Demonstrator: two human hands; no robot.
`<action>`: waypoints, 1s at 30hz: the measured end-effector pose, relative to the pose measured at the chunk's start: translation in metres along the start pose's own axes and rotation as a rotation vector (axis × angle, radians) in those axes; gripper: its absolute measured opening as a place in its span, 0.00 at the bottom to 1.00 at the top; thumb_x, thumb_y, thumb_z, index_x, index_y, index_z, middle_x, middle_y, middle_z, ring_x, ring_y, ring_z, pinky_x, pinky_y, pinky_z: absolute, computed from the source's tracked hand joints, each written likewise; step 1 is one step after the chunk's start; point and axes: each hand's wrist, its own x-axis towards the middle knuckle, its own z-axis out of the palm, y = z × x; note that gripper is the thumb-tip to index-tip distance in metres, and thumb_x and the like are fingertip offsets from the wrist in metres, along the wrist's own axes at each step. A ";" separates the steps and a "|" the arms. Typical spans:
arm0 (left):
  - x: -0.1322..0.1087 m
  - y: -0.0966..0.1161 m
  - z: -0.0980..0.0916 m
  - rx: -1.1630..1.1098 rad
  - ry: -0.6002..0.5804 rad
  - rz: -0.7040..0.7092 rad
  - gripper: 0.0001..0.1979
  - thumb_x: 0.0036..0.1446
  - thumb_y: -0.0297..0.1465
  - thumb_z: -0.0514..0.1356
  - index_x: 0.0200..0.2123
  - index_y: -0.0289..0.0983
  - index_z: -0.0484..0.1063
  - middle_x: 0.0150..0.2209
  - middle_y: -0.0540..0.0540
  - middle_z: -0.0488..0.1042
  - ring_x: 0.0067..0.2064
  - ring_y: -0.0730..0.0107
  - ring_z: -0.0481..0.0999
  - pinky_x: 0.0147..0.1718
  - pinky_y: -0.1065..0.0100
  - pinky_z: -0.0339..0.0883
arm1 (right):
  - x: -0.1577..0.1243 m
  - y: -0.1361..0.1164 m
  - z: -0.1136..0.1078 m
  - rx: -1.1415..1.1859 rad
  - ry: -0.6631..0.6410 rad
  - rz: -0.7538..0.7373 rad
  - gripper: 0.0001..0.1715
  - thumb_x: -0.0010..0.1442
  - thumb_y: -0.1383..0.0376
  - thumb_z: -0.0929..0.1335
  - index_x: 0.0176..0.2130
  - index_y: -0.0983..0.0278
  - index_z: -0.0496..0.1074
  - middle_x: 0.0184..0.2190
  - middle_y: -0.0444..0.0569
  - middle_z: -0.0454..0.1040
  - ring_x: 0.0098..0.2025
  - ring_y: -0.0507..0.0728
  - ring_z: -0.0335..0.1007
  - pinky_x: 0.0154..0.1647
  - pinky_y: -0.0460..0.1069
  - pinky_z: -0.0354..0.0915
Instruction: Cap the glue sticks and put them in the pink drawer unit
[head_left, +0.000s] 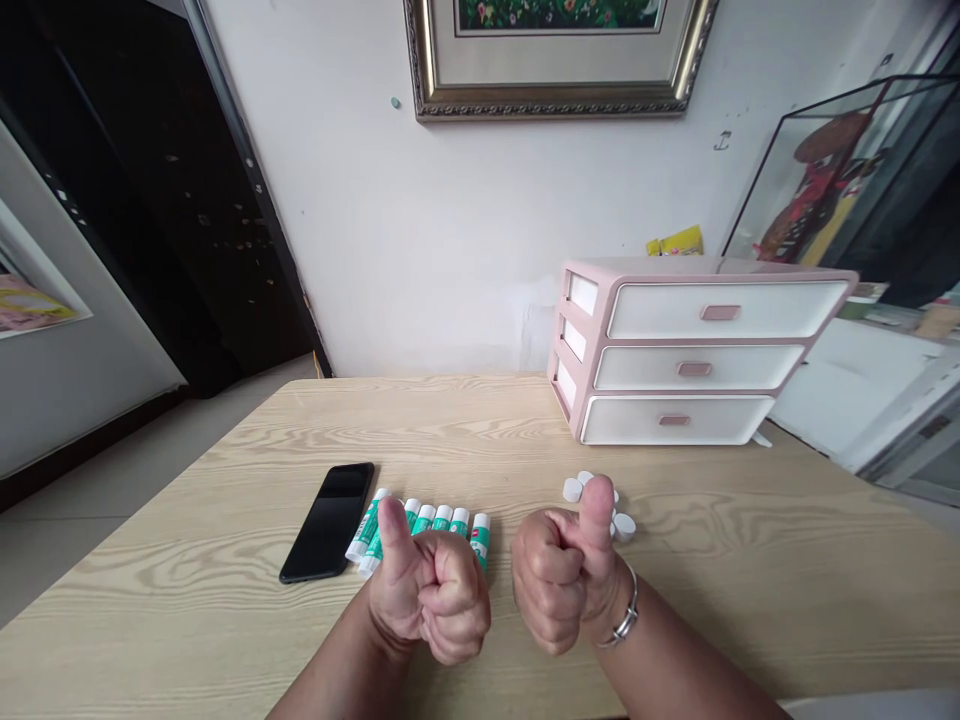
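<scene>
Near the glue sticks (441, 521), left hand (439, 600) and right hand (559, 580), apart, curl into fists, thumbs raised.

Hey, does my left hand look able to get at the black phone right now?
Probably yes: your left hand is close by and nothing covers the black phone, though some green-and-white tubes lie between them and your fist would need to open.

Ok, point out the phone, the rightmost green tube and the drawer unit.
Phone (328, 522), head view: middle of its black screen.
Rightmost green tube (481, 543), head view: its label.
Drawer unit (694, 369), head view: its middle drawer's handle.
</scene>
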 end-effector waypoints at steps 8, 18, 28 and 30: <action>0.001 0.002 -0.003 0.001 0.022 0.009 0.40 0.44 0.75 0.36 0.15 0.43 0.46 0.14 0.57 0.46 0.15 0.83 0.41 0.10 0.74 0.35 | -0.007 -0.001 -0.011 -0.039 0.120 0.042 0.47 0.45 0.19 0.50 0.20 0.59 0.48 0.12 0.34 0.45 0.15 0.44 0.39 0.15 0.41 0.46; 0.003 0.005 -0.007 -0.027 0.020 0.005 0.40 0.45 0.75 0.37 0.15 0.42 0.46 0.15 0.58 0.46 0.15 0.84 0.40 0.11 0.76 0.34 | -0.006 -0.003 -0.016 -0.055 0.136 0.036 0.47 0.46 0.20 0.48 0.20 0.59 0.49 0.13 0.33 0.44 0.15 0.44 0.39 0.15 0.42 0.46; 0.003 0.006 -0.012 0.032 0.140 0.104 0.41 0.44 0.75 0.34 0.16 0.41 0.48 0.16 0.57 0.49 0.16 0.81 0.43 0.13 0.74 0.38 | 0.009 -0.014 -0.008 -0.129 0.053 -0.062 0.42 0.58 0.26 0.48 0.23 0.58 0.48 0.15 0.33 0.45 0.16 0.45 0.36 0.16 0.43 0.40; 0.004 0.006 -0.012 0.059 0.168 0.119 0.41 0.44 0.75 0.34 0.16 0.41 0.49 0.17 0.56 0.49 0.17 0.80 0.45 0.14 0.74 0.39 | 0.010 -0.015 -0.007 -0.171 0.068 -0.077 0.41 0.59 0.27 0.48 0.23 0.58 0.48 0.16 0.34 0.45 0.16 0.45 0.36 0.17 0.44 0.41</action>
